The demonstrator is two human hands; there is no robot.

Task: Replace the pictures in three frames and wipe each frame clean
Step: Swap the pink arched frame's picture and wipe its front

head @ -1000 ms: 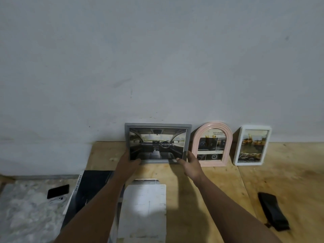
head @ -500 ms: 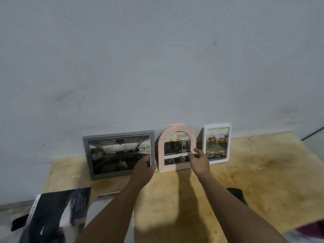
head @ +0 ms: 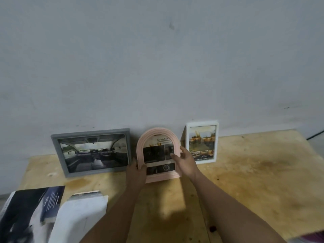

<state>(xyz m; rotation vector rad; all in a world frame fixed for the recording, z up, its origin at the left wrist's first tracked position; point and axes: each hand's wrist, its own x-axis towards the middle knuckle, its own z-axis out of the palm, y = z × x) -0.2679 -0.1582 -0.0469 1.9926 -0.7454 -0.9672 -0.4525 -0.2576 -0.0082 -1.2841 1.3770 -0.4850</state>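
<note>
Three picture frames stand along the wall on the wooden table point(head: 245, 181). The grey frame point(head: 93, 151) on the left shows a car interior. In the middle, the pink arched frame point(head: 157, 151) is tilted slightly forward off the wall. My left hand point(head: 135, 174) grips its lower left edge, and my right hand point(head: 185, 160) grips its right side with the thumb over the glass. The white frame point(head: 201, 142) with a yellowish picture leans against the wall just right of my right hand.
A dark magazine point(head: 31, 213) lies at the table's near left corner. Beside it is a stack of white sheets point(head: 80, 216). A small dark red spot point(head: 212, 228) marks the wood near my right forearm. The grey wall point(head: 157, 67) rises directly behind the frames.
My hands left the grey frame, moved right and took hold of the pink arched frame, which now tilts away from the wall. The view shifted right.
</note>
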